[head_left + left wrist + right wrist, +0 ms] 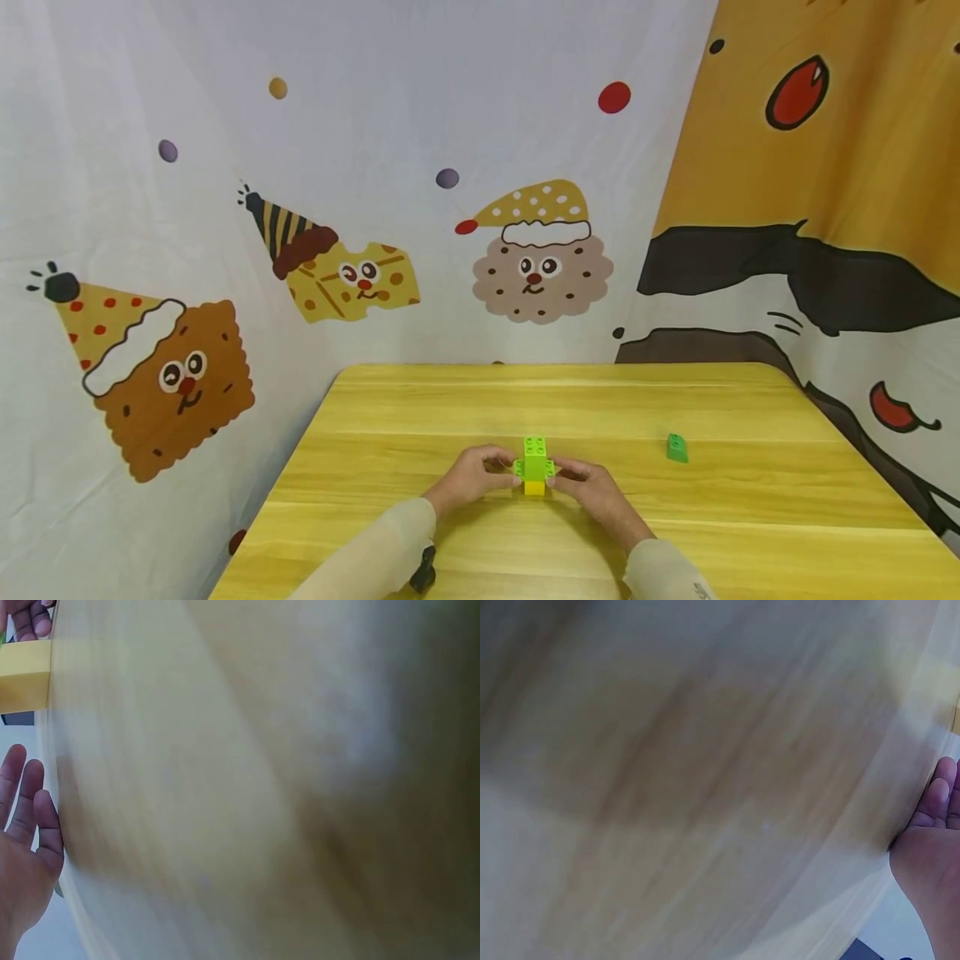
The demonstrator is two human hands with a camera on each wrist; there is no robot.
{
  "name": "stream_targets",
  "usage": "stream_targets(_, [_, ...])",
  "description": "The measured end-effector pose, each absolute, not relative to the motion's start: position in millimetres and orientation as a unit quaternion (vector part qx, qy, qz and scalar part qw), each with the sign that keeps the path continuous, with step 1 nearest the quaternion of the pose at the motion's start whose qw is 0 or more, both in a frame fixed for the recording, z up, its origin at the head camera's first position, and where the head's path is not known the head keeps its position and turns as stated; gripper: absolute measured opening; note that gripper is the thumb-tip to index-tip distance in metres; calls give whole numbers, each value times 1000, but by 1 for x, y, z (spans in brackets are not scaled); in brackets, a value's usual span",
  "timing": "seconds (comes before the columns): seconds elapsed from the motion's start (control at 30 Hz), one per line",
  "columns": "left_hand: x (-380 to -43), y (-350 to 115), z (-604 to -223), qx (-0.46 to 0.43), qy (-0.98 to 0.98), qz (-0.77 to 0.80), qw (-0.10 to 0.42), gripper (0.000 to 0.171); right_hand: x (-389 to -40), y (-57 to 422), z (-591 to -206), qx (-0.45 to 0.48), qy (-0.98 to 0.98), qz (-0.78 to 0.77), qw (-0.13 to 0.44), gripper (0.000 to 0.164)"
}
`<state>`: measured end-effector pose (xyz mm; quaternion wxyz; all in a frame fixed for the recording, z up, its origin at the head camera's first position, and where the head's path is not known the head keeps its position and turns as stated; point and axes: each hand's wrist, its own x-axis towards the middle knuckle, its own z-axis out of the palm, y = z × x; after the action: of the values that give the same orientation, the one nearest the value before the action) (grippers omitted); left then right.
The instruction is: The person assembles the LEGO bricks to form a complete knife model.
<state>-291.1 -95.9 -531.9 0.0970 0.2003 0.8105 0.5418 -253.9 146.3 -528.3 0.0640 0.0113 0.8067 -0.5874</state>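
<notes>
A small build of toy building bricks stands upright on the table in the head view. Its tall bright green column (535,457) has a green brick sticking out on each side and a yellow brick (534,487) at the bottom. From the left, my left hand (471,477) pinches the build's left side brick between thumb and forefinger. My right hand (596,490) does the same at the right side brick. In the left wrist view, the yellow brick (26,675) shows at the edge, beyond the spread lower fingers (26,814). The right wrist view catches only part of the right hand (934,844).
A loose dark green sloped brick (677,447) lies on the wooden table (420,404), to the right of the build. Behind the table hangs a printed cloth (375,108) with cartoon figures. A black strap (423,571) shows by the left sleeve.
</notes>
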Motion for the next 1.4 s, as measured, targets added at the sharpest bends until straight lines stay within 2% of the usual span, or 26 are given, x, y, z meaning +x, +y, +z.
stream_targets(0.5, [-284,-90,-522,204,822,525,88,29,-255,149,-529,9,809,-584,68,51])
stream_targets(0.77, [-291,-93,-531,207,814,534,97,29,-252,157,-521,-13,794,-602,88,54])
stream_targets(0.93, [-294,-95,-535,209,816,531,96,30,-258,165,-515,-15,800,-596,65,51])
stream_targets(1.1, [-294,-95,-535,198,819,530,100,30,-269,188,-501,1,823,-568,30,50])
stream_targets(1.4, [-293,-93,-533,191,814,540,103,29,-279,262,-477,7,831,-556,15,70])
